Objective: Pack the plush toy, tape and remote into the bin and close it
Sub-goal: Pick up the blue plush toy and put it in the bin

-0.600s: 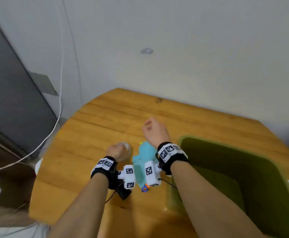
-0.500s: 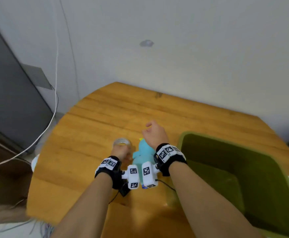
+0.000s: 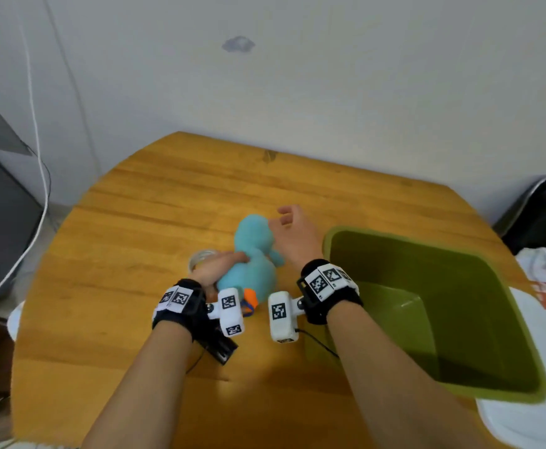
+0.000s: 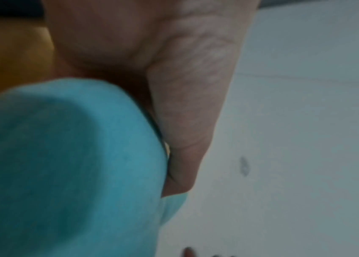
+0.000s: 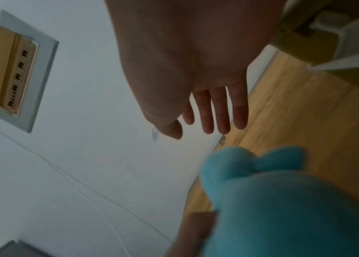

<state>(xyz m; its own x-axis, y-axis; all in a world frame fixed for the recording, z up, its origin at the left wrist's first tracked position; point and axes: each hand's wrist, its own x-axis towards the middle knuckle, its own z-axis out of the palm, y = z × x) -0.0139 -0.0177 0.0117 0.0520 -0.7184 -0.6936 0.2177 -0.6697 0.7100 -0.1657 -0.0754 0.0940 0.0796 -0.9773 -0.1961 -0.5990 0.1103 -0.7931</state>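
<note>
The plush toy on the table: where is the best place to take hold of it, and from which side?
Probably round the narrow part between head and body of the plush toy, coming from above. It lies flat on the table, head toward the wall, so that part gives fingers room to close. The left hand already grips it from the left; the right hand is free, fingers straight.

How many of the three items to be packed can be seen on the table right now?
2. The blue plush toy lies mid-table, gripped by the left hand; the tape roll sits just left of it, partly hidden. No remote is identifiable; it may be hidden.
</note>
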